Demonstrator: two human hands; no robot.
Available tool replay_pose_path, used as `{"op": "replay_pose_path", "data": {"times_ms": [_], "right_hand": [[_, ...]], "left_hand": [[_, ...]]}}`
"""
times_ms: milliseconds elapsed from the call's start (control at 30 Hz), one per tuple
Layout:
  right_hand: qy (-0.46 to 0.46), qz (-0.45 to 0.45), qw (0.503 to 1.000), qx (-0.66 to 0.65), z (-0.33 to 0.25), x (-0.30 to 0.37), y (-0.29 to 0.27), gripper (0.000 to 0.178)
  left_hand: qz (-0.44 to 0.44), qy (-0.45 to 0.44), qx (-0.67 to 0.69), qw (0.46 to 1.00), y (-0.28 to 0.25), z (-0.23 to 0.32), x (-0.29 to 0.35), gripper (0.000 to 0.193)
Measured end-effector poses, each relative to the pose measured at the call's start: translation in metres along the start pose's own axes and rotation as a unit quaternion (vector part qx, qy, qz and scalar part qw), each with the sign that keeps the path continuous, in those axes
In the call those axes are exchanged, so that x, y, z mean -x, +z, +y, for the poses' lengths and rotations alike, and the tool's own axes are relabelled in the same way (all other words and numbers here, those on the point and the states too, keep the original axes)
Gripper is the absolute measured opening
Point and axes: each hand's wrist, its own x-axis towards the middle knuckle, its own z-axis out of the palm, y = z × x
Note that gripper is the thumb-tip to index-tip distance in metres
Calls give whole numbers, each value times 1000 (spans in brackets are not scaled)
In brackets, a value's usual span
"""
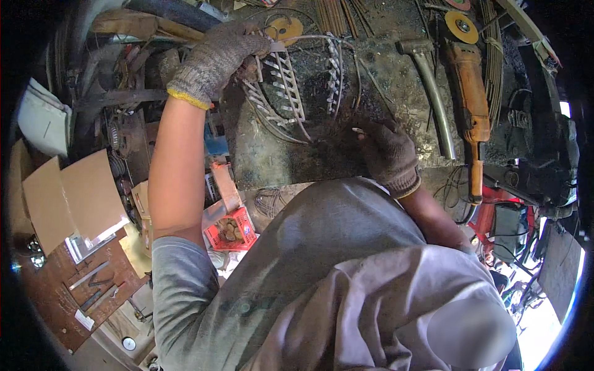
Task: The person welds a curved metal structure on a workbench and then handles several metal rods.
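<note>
On the dark metal worktable lies a curved metal frame of bent rods and toothed strips. Its far left end is in the grip of my left hand, which wears a grey knit glove with a yellow cuff. Another toothed strip stands inside the bent rod to the right. My right hand, in a darker glove, is closed near the table's front edge, right of the frame and apart from it. A small pale tip pokes out of its fingers; the rest of that thing is hidden.
Right of the frame lie a hammer with a metal-tube handle and an orange angle grinder. A yellow disc and thin rods are at the back. An open cardboard box and a red box sit lower left.
</note>
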Motion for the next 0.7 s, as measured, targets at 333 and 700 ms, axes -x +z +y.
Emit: {"op": "replay_pose_path", "data": {"times_ms": [333, 700], "right_hand": [[-115, 53, 992, -4, -32, -98, -16, 26], [-260, -39, 951, 166, -42, -184, 6, 26]], "left_hand": [[30, 68, -87, 993, 6, 26, 19, 30], [93, 158, -203, 962, 7, 3, 5, 42]]}}
